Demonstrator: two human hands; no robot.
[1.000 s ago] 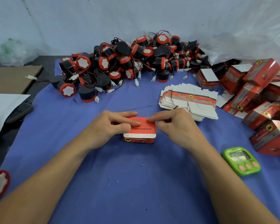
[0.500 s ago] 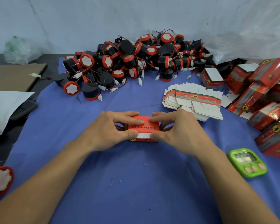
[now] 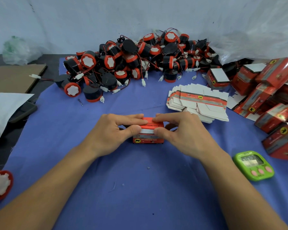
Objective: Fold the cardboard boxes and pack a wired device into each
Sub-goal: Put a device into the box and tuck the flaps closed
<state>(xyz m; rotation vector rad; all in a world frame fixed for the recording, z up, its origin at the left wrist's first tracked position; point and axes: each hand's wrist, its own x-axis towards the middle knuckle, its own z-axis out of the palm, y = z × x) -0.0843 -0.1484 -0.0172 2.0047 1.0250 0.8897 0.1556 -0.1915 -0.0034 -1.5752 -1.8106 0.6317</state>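
Note:
A small red cardboard box [image 3: 148,139] stands on the blue cloth in the middle. My left hand [image 3: 113,131] pinches its left end, thumb on the white flap edge and fingers over the red lid. My right hand [image 3: 181,130] pinches the right end the same way. A heap of black-and-red wired devices [image 3: 131,63] lies at the back. Flat unfolded boxes [image 3: 198,102] are stacked to the right of my hands. What is inside the box is hidden.
Folded red boxes [image 3: 273,100] pile up at the right edge. A green timer [image 3: 253,165] lies near my right forearm. One loose red-and-white device [image 3: 0,185] sits at the lower left. Brown cardboard [image 3: 13,77] and a white bag [image 3: 2,110] lie at the left.
Both hands went from pressing the lid flat to gripping its ends, thumbs now at the white flap edge. The lid has come down closer to the box front.

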